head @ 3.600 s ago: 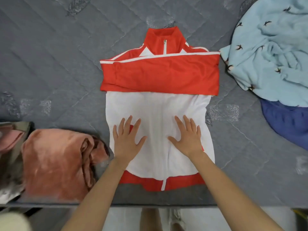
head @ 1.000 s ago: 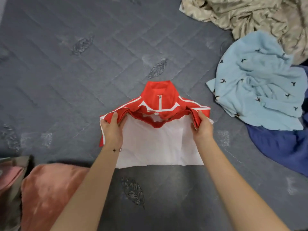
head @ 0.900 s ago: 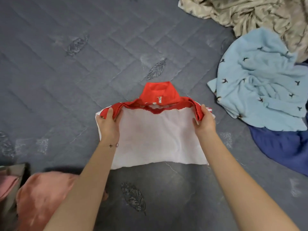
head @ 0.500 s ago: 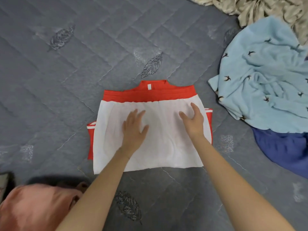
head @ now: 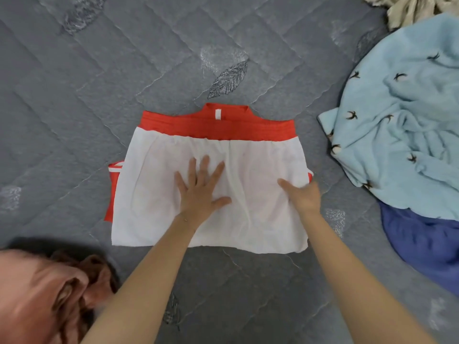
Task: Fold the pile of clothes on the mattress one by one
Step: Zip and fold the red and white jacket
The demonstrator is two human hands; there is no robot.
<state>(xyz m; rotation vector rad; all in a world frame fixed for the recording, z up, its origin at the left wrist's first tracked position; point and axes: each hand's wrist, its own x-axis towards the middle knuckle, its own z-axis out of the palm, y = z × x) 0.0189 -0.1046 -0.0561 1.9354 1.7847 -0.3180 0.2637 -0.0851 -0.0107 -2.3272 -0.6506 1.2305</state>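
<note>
A red and white jacket (head: 154, 194) lies folded in half on the grey quilted mattress (head: 74, 108), white side up, with its red hem band and collar showing along the far edge. My left hand (head: 200, 191) presses flat on the middle of the white panel, fingers spread. My right hand (head: 303, 196) rests at the jacket's right edge with its fingers blurred, thumb pointing left. Bits of red sleeve stick out at both sides.
A pale blue garment with small bird prints (head: 402, 125) lies at the right over a dark blue one (head: 427, 247). A beige crumpled cloth (head: 407, 8) is at the top right. A folded rust-pink garment (head: 42, 299) sits at the near left.
Both hands folded the jacket's lower half up over the red top, laid it down and let go. The left hand now presses flat; the right hand has slid to the right edge.
</note>
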